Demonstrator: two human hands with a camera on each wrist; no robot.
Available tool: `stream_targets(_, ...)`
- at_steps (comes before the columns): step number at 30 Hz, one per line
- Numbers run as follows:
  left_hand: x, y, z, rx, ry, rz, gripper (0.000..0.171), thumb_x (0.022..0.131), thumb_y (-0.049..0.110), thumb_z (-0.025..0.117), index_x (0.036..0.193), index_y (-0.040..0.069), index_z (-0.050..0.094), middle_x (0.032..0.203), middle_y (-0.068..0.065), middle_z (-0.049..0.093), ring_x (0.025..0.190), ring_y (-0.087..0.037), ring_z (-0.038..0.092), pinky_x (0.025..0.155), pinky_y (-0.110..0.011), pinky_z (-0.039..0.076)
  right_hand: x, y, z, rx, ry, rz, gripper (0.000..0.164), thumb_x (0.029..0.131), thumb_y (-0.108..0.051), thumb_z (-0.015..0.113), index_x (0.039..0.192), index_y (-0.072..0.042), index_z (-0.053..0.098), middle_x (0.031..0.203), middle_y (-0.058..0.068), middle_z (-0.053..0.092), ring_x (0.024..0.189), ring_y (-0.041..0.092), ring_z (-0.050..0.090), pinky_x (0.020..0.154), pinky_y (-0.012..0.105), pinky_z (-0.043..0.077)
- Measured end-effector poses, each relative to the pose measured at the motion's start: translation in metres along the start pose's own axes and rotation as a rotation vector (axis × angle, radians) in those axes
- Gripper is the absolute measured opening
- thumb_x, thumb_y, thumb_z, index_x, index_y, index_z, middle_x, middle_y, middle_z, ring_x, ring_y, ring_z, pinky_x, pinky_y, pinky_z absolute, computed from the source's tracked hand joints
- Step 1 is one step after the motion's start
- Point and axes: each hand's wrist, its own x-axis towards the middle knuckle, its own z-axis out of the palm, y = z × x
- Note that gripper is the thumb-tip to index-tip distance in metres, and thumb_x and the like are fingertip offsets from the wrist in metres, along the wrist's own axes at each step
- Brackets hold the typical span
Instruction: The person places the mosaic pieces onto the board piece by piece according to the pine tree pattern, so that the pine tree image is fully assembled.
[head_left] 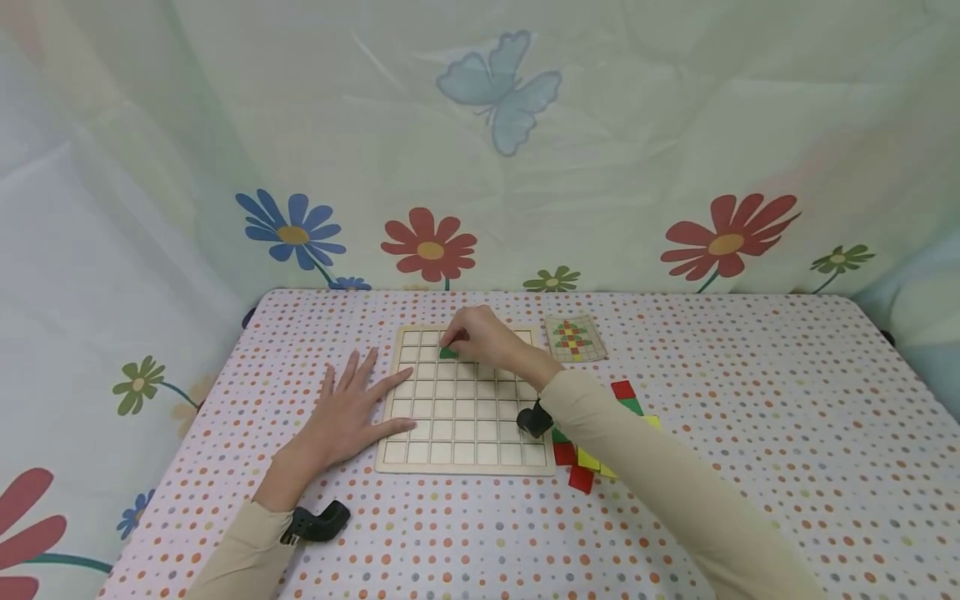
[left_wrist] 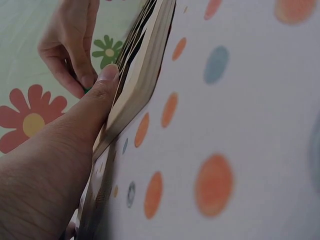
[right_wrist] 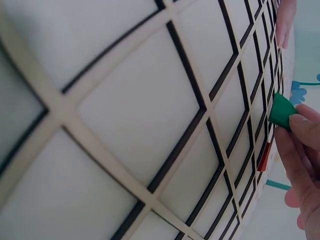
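A pale wooden grid board [head_left: 444, 409] lies on the table. My right hand [head_left: 483, 337] is over its far rows, and its thumb and fingers pinch a small green piece [right_wrist: 281, 110] with a curved edge. Close by that hand, a red piece [right_wrist: 264, 157] shows in the grid in the right wrist view; from the head it is hidden. My left hand [head_left: 348, 417] lies spread at the board's left side, with its thumb and a finger reaching over the rim. In the left wrist view the left thumb [left_wrist: 102, 92] rests on the board's edge.
Right of the board's far corner lies a pattern card [head_left: 575, 338] with a tree of colored squares. Red tiles [head_left: 581, 478], yellow tiles [head_left: 587, 459] and green ones lie loosely at the board's right, partly under the right forearm. A dotted cloth [head_left: 450, 533] covers the table.
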Motion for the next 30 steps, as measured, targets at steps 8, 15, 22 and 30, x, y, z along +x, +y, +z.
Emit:
stream_targets(8,0.002,0.004,-0.003,0.01,-0.004,-0.011,0.08,0.092,0.067,0.066,0.161,0.03,0.045,0.172,-0.025,0.015,0.158,-0.05,0.005,0.119,-0.076,0.003,0.0,-0.003,0.001,-0.028,-0.009,0.031,0.012,0.097,0.004,0.071,0.101,0.001,0.082,0.105,0.013,0.074,0.1,0.026,0.07,0.084,0.03,0.058)
stream_targets(15,0.002,0.005,-0.002,0.017,-0.013,-0.006,0.08,0.092,0.066,0.066,0.16,0.03,0.045,0.171,-0.026,0.015,0.157,-0.051,0.006,0.119,-0.077,0.004,0.001,-0.007,0.003,-0.136,-0.033,0.0,0.014,0.098,0.006,0.069,0.104,0.004,0.081,0.106,0.014,0.078,0.105,0.027,0.073,0.089,0.03,0.06)
stream_targets(22,0.001,0.004,-0.002,0.016,-0.008,-0.008,0.08,0.092,0.067,0.066,0.16,0.03,0.046,0.171,-0.026,0.016,0.157,-0.051,0.007,0.119,-0.077,0.004,0.006,-0.011,0.005,-0.242,-0.09,-0.018,0.014,0.097,0.006,0.069,0.106,0.003,0.081,0.105,0.014,0.077,0.104,0.026,0.073,0.088,0.027,0.059)
stream_targets(30,-0.001,0.001,-0.001,0.01,0.002,-0.004,0.079,0.092,0.067,0.065,0.16,0.031,0.045,0.172,-0.025,0.015,0.158,-0.05,0.006,0.119,-0.077,0.003,0.009,-0.018,0.007,-0.294,-0.124,-0.016,0.015,0.098,0.005,0.069,0.107,0.003,0.081,0.107,0.015,0.077,0.106,0.026,0.073,0.09,0.027,0.059)
